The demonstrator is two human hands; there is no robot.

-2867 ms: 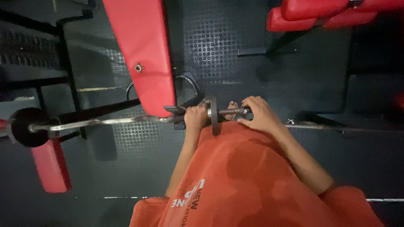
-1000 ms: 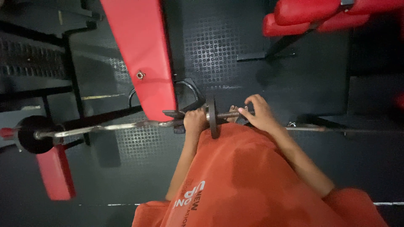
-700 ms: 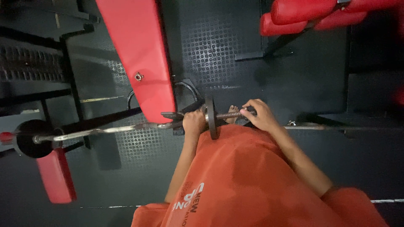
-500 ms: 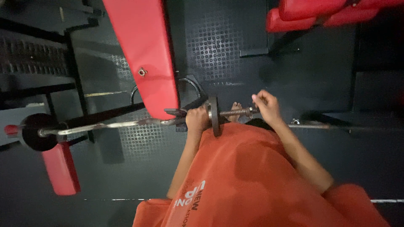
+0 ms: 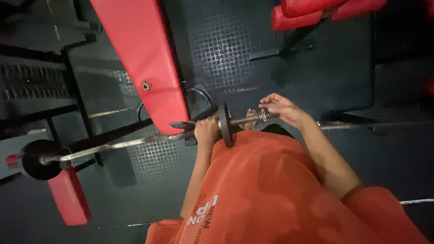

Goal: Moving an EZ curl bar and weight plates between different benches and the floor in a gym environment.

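A chrome curl bar [image 5: 122,144] runs across the view, with a dark weight plate [image 5: 224,131] on its near end and another plate [image 5: 36,158] on the far left end. My left hand [image 5: 205,130] is closed around the bar just left of the near plate. My right hand [image 5: 281,108] is at the tip of the threaded end [image 5: 244,120], its fingers pinching the metal collar nut [image 5: 262,115]. My orange shirt [image 5: 271,190] fills the lower part of the view and hides the floor below the bar.
A red padded bench [image 5: 135,58] slants above the bar on a black frame [image 5: 77,95]. More red pads [image 5: 307,11] are at the top right, and a red pad [image 5: 68,199] at the lower left. A second threaded bar [image 5: 337,126] lies right of my hand on the studded black floor [image 5: 226,45].
My right hand has moved from covering the threaded sleeve beside the plate out to its tip, and the collar nut now sits farther from the plate. My left hand has kept its grip.
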